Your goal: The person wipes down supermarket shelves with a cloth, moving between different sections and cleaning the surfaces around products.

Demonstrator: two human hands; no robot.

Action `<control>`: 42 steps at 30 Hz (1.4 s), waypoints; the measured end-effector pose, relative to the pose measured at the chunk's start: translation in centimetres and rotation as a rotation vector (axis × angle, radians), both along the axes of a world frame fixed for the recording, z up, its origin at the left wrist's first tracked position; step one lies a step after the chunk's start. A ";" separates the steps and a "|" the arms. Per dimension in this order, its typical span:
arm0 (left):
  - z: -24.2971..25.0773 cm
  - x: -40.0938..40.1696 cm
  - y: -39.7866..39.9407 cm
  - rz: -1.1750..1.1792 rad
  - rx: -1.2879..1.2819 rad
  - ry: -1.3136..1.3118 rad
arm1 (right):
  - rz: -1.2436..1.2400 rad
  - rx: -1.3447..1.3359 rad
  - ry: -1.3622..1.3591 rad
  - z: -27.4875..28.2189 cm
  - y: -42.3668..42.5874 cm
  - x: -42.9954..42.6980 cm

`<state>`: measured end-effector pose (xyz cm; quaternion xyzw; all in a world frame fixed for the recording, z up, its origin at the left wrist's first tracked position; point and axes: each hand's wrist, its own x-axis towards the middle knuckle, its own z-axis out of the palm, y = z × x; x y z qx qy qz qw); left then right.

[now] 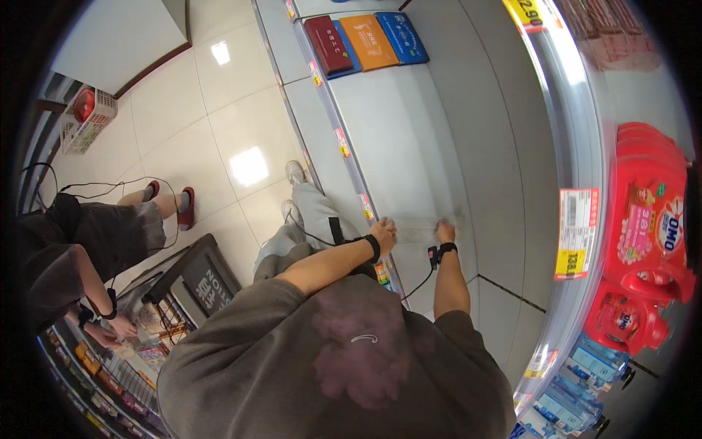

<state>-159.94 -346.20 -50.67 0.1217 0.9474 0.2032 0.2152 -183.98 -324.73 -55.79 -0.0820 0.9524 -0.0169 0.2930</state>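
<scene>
My left hand (385,234) and my right hand (446,231) grip opposite ends of a thin, clear sheet-like thing (418,235), perhaps plastic. It is blurred, so its exact kind cannot be told. Both hands are over a grey metal shelf (403,153), the left one near the front rail with its price tags. A black band with a small device and cable circles my right wrist; another band is on my left. At the shelf's far end lie a dark red flat box (328,46), an orange one (368,43) and a blue one (403,37).
Above on the right, a shelf edge (589,164) carries red OMO detergent bottles (647,203) and blue bottles (570,403). To the left a co-worker (82,236) reaches into a goods display beside a dark printed panel (211,285). A plastic basket (90,123) is farther off on the tiled floor (175,131).
</scene>
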 end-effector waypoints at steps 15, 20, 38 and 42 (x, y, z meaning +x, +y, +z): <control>-0.1 -5.8 -10.6 0.467 -0.058 -0.031 | 0.140 -0.262 0.053 -3.8 -28.4 -14.8; -1.3 -5.5 -13.5 0.541 -0.104 0.137 | 0.624 -0.318 0.227 -1.4 -40.7 -10.2; 0.3 -3.4 -12.0 0.480 -0.192 0.370 | 0.970 -0.532 -0.087 4.8 -43.4 7.4; 0.7 -3.0 -11.9 0.373 -0.088 0.164 | 1.005 -0.526 -0.068 4.1 -41.5 6.8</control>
